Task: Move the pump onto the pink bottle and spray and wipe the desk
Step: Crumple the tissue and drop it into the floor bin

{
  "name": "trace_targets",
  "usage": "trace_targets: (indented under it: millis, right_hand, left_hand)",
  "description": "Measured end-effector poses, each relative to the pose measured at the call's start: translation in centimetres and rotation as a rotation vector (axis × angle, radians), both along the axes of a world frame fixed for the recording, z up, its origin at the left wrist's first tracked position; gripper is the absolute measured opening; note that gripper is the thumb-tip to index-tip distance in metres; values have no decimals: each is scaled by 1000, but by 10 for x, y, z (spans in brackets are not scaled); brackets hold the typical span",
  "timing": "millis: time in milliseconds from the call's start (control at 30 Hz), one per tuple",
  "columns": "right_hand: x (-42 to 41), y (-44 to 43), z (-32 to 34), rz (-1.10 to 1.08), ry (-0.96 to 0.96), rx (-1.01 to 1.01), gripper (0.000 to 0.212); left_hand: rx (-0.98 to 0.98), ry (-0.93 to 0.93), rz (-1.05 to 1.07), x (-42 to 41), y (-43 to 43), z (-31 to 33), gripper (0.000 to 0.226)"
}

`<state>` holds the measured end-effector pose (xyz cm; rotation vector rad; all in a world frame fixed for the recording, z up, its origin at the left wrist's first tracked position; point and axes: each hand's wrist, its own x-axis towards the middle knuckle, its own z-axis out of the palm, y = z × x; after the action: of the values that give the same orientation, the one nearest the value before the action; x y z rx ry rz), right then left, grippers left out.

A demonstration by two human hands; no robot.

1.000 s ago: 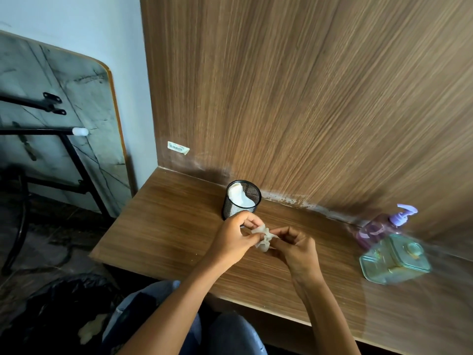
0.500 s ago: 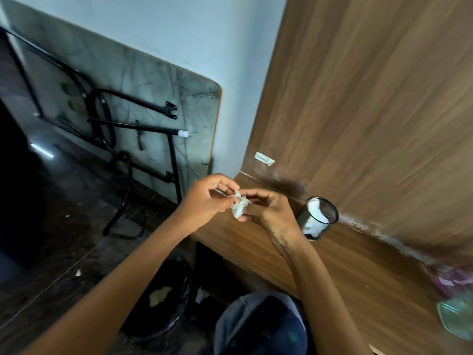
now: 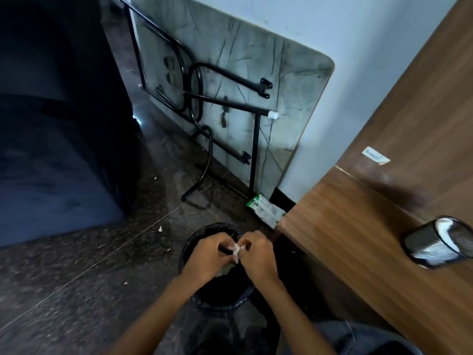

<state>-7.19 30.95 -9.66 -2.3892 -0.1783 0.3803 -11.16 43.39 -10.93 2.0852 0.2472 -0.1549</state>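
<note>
A small crumpled white tissue (image 3: 236, 249) is pinched between my left hand (image 3: 206, 256) and my right hand (image 3: 257, 257). Both hands hover directly over a round black trash bin (image 3: 190, 242) on the floor, left of the desk. The wooden desk (image 3: 358, 242) runs along the right side of the view. The pink bottle and the pump are out of view.
A black mesh cup (image 3: 435, 243) with white paper inside stands on the desk near the right edge. A folded table (image 3: 256, 93) with black legs leans on the wall. A green-and-white packet (image 3: 266, 210) lies on the floor by the desk corner. A dark sofa (image 3: 51, 149) fills the left.
My view has swung left and down, away from the desk. Both hands carried the tissue from above the desk to above the trash bin. The bottles have left the view.
</note>
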Motion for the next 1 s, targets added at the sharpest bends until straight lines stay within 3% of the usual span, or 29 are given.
trace_targets:
  millis: [67, 200, 400, 600, 767, 1000]
  right_hand:
    - [-7, 2, -14, -8, 18, -9, 7]
    - [-12, 2, -35, 75, 64, -66, 15]
    - [-10, 4, -55, 209, 231, -35, 44]
    - [-19, -9, -61, 124, 217, -59, 27]
    - [-19, -14, -49, 47, 215, -2, 19]
    - [3, -36, 16, -203, 80, 198, 19]
  left_hand:
    - [65, 13, 31, -7, -4, -15, 18]
    - [372, 111, 79, -12, -18, -35, 11]
    - [486, 265, 20, -3, -15, -47, 23]
    - [486, 348, -87, -5, -5, -48, 25]
    - [419, 301, -89, -4, -15, -29, 24]
    - [400, 48, -70, 21, -50, 37, 13]
